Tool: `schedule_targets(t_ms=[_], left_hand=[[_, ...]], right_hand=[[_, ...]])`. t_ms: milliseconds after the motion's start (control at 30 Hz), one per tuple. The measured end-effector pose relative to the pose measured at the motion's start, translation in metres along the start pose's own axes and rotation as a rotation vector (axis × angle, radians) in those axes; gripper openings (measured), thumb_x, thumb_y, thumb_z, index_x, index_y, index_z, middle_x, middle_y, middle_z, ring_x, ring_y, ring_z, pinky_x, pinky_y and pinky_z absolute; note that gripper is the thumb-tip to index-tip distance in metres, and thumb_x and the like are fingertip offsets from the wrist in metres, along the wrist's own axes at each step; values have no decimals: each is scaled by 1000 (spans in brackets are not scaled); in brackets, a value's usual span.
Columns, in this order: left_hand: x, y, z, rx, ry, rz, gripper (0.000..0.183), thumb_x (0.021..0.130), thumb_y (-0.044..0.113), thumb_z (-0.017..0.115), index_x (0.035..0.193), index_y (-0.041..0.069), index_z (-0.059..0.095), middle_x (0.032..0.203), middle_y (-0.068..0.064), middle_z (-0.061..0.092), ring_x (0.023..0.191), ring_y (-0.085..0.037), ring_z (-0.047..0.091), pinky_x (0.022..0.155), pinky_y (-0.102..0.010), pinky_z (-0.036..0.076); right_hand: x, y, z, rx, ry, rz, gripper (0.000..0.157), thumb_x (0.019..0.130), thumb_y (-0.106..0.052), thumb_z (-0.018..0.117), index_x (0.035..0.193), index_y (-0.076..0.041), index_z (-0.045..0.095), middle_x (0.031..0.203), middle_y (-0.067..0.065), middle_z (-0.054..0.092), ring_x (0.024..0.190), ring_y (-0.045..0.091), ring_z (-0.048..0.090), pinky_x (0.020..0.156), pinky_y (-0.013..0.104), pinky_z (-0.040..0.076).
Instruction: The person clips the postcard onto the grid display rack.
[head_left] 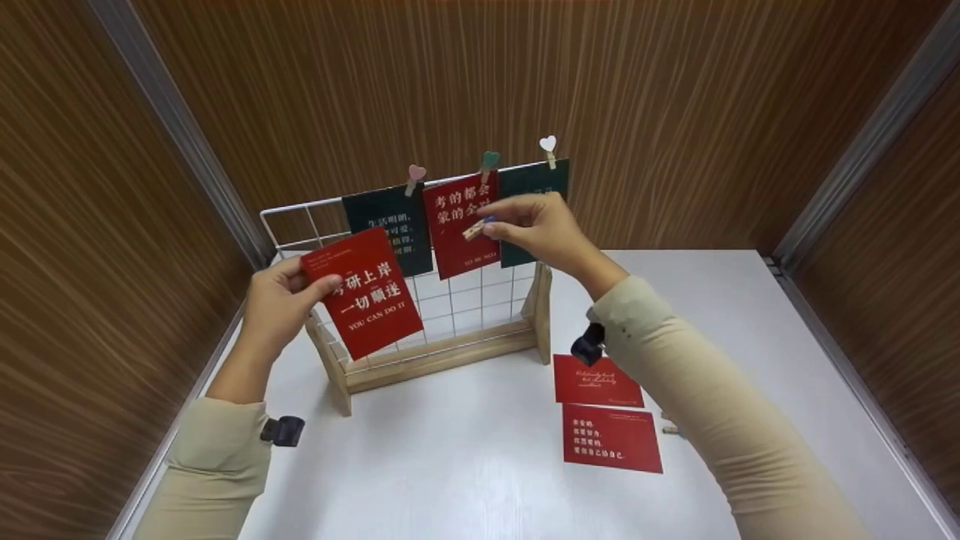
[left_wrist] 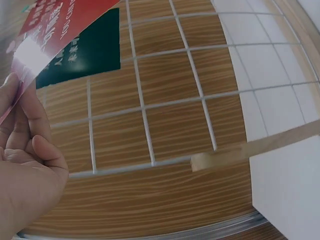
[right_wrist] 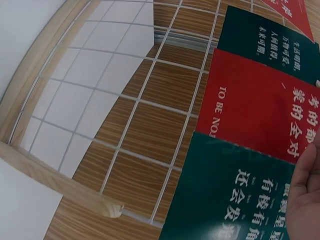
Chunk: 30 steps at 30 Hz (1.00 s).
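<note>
My left hand [head_left: 281, 300] pinches a red card [head_left: 367, 296] with white lettering by its left edge, tilted in front of the left part of a white wire grid rack [head_left: 465, 300]. Between thumb and fingertips my right hand [head_left: 544, 229] holds a small wooden clothespin [head_left: 476, 229] with a blue end, in front of the hanging cards. Along the rack's top wire hang a green card [head_left: 356, 206], a red card [head_left: 457, 255] and another green card [head_left: 525, 251]. A pink heart clip [head_left: 415, 176], a green heart clip [head_left: 489, 161] and a white heart clip [head_left: 548, 144] hold them.
The rack stands on a wooden base [head_left: 450, 356] on the white table [head_left: 450, 465]. Two red cards, one upper [head_left: 592, 379] and one lower [head_left: 611, 442], lie at the right, with a clothespin [head_left: 671, 430] partly under the right sleeve. Wood-grain panels [head_left: 480, 82] enclose the table.
</note>
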<state>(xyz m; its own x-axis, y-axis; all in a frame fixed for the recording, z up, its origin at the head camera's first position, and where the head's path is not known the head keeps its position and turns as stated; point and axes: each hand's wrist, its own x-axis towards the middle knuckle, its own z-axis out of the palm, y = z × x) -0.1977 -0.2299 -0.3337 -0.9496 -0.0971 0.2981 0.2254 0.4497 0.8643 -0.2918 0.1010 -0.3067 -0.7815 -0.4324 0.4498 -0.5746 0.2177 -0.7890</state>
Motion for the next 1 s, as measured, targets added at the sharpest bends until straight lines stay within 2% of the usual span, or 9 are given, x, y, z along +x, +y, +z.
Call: schedule_targets(t_ms=[200,500,700,1000], left_hand=[[1,4,-11,9,41,25,49,88,31,69,123,-2,60,114,-13,66,101,-21,65,85,-29,50],[8,7,-24,3,76,50,42,88,22,69,123,-1,61,111,-16,67,91,-5,64,85,-25,50],[12,7,-33,35,93,11,45,89,26,68,125,0,61,115,-15,66,93,-7,63,88,-31,49],[16,6,-45,65,113,-31,49,88,31,68,125,0,61,114,-12,67,94,-8,62,91,-36,48]], right_hand=[[8,-8,14,-12,0,-12,24,87,-14,70,110,-6,71,103,3,70,83,17,65,79,31,53],[16,-16,34,-2,18,-1,24,87,-16,71,109,-8,72,96,0,70,77,17,58,75,29,52],[22,-21,47,17,34,-13,23,87,-14,71,109,-7,72,97,0,70,79,16,59,78,28,51],[35,-39,69,-19,19,-84,25,88,-13,69,112,-7,71,99,0,70,80,12,63,76,25,51]])
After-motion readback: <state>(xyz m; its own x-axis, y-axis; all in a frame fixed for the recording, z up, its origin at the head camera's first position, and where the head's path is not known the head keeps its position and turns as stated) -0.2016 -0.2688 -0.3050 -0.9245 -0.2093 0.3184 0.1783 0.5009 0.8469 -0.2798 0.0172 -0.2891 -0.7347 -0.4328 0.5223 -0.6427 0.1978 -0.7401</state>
